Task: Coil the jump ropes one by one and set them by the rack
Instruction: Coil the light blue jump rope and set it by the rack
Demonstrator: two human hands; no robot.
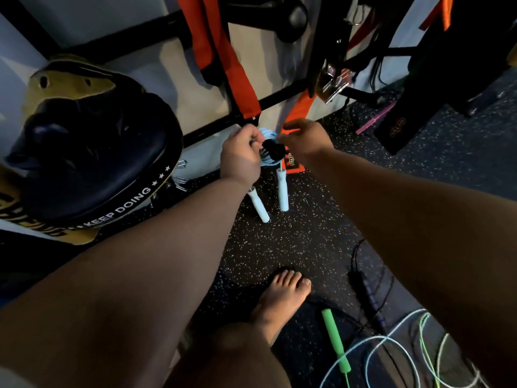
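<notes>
Two hands meet at the centre of the frame, just below the lower bar of the black rack (274,100). The left hand (242,152) has its fingers (251,135) curled round a coiled light-blue jump rope (265,133), holding it above the floor (293,242). A black wrap (272,149) crosses the middle of the coil. Its two white handles (282,191) hang down side by side from the coil.

The right hand (305,138) is at the coil's right side, fingers bent toward the black wrap. Blur prevents telling whether they pinch it or only touch it.

Orange straps (237,79) hang from the rack directly behind the coil. At lower right, loose ropes (375,338) lie uncoiled on the floor beside a green handle (334,340). A bare foot (282,295) stands at lower centre. A dark padded object (92,152) lettered "KEEP DOING" fills the left of the frame.
</notes>
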